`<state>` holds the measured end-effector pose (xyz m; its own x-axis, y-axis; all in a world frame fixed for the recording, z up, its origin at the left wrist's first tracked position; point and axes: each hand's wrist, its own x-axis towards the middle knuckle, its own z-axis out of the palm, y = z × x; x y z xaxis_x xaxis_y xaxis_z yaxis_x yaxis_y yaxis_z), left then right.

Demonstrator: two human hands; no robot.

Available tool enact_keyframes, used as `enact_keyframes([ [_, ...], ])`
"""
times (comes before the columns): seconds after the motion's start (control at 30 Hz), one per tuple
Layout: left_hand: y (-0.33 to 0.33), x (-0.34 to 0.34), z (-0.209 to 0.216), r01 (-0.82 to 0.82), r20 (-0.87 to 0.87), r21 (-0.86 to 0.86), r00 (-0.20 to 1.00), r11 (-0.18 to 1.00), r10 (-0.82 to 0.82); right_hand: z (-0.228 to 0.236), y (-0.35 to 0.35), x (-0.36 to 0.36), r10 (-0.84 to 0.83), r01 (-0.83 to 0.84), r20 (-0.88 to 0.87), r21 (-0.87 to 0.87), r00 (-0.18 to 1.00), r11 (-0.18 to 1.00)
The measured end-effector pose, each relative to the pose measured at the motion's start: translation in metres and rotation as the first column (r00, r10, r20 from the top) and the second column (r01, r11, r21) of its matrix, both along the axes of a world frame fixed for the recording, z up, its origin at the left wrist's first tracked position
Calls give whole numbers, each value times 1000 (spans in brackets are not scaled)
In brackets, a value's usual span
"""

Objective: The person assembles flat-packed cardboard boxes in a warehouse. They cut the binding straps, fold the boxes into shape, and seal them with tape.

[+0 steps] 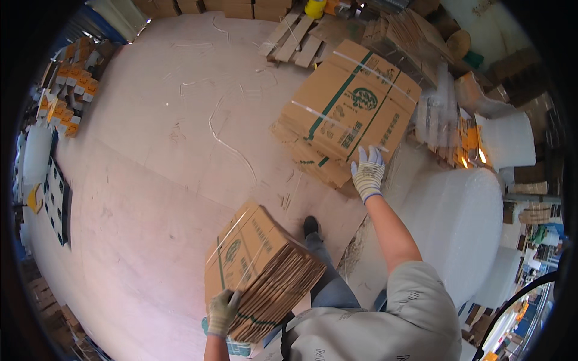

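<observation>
My left hand [223,312], in a knitted glove, is closed at the edge of a strapped bundle of flattened cardboard boxes [250,246]. The bundle is tilted beside my legs, its layered edges facing me. On the right, my gloved right hand [368,173] reaches forward with fingers stretched out. Its fingertips lie at the near edge of another strapped bundle of flattened boxes [355,105], close to a white strap. That bundle, printed in green, rests slightly askew on more flattened cardboard [313,159].
A wooden pallet [295,45] lies beyond the right-hand stack. Large rolls of bubble wrap [460,228] stand at my right. Loose white strapping [226,141] trails over the floor [138,180]. Orange-and-white boxes [72,81] are piled at the far left.
</observation>
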<state>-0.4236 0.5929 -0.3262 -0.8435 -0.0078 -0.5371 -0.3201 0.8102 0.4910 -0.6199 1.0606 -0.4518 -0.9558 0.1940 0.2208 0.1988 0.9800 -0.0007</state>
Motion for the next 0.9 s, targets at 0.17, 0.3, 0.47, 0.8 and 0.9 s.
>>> enact_keyframes([
  [0.17,17,-43,-56,438,70,71,894,896,-442,-14,-129,193,-226,601,619,-502,752,623],
  [0.3,64,-32,-77,590,188,73,783,804,-592,-86,-236,368,-106,599,947,-275,303,-752],
  [0.47,134,5,-101,779,130,89,608,620,-783,-31,-293,354,-80,-243,969,-22,233,-970],
  [0.8,206,104,-224,974,172,23,220,227,-960,-203,-241,417,-523,-437,833,-408,182,-802],
  [0.9,179,106,-282,984,-119,-155,70,88,-990,-227,-219,430,-471,-199,792,-427,388,-882],
])
